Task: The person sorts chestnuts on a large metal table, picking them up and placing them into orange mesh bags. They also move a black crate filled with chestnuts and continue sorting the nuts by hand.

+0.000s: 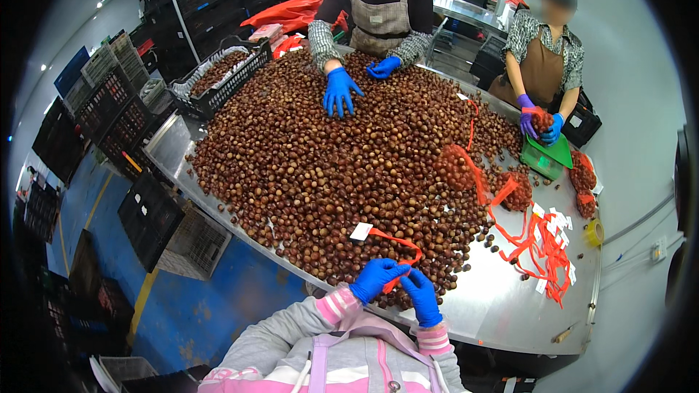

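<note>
Both my hands wear blue gloves and meet at the near edge of a metal table heaped with chestnuts. My left hand pinches the end of a red mesh net bag. Close against it, my right hand grips the same mesh with its fingertips. The flat net runs up from my fingers and curves left over the nuts to a white tag. Filled red net bags lie farther right, one on the heap and one beside it.
Empty tagged nets lie on the steel tabletop, near yellow tape and a small handled tool. Across stands a co-worker with gloved hands on the nuts. Another holds a filled net over a green scale. A black crate stands far left.
</note>
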A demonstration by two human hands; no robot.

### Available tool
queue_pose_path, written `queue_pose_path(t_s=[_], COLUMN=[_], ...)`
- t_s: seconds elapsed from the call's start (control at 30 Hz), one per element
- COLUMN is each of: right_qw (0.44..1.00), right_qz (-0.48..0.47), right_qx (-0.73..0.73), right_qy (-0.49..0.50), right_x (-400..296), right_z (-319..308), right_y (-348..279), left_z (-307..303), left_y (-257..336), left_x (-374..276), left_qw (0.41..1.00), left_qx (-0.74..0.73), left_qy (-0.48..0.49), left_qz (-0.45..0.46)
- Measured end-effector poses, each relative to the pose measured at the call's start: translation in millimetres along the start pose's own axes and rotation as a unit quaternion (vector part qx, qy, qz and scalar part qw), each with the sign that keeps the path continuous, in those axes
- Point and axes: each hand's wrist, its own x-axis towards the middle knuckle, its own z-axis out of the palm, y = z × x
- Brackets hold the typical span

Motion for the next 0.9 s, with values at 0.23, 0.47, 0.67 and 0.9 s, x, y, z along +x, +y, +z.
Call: queue_pose_path(t_s=[0.23,0.47,0.67,0.9], right_qw=[0.997,0.997,0.989,0.995], right_qz=[-0.039,-0.035,-0.104,-0.083], right_qx=[-0.064,0.001,-0.01,-0.052], right_qy=[0.001,0.074,0.101,0.035], right_x=[5.2,2.7,17.2,24.3], right_z=[10.1,18.1,11.7,10.0], right_y=[-5.0,-6.2,-1.1,1.7], left_z=[-7.6,-4.4,-13.4,-24.0], left_y=[-20.9,1.5,-12.2,-5.4], left_x=[10.1,1.4,7.2,6.2], left_qw=[0.998,0.999,0.998,0.988], left_qx=[-0.045,-0.021,-0.012,-0.104], left_qy=[0.039,0.031,0.017,0.092], left_qz=[-0.004,0.0,0.053,0.067])
